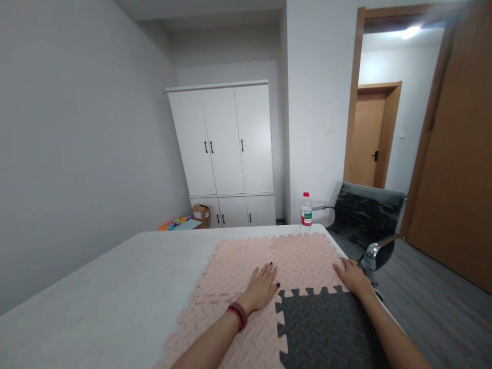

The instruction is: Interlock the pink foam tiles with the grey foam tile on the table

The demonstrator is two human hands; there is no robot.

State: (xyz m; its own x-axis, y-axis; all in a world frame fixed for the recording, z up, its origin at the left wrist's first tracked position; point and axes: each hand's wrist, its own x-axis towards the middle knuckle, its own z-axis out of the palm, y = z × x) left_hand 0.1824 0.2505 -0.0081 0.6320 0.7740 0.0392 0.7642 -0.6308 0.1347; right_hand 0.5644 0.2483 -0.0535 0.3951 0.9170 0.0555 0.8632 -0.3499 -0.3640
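The bench (96, 287) carries a pink foam mat (246, 261) of interlocked tiles, with one dark grey tile (323, 328) seated in its near right corner. The left hand (261, 287) lies flat on the pink mat just beside the grey tile's toothed edge, fingers together, gripping nothing. The right hand (353, 277) rests flat at the mat's right edge, fingers extended, also holding nothing. To seat the joint well, press straight down along the teeth, working evenly so no tab rides up. A water bottle (306, 210) stands at the bench's far edge.
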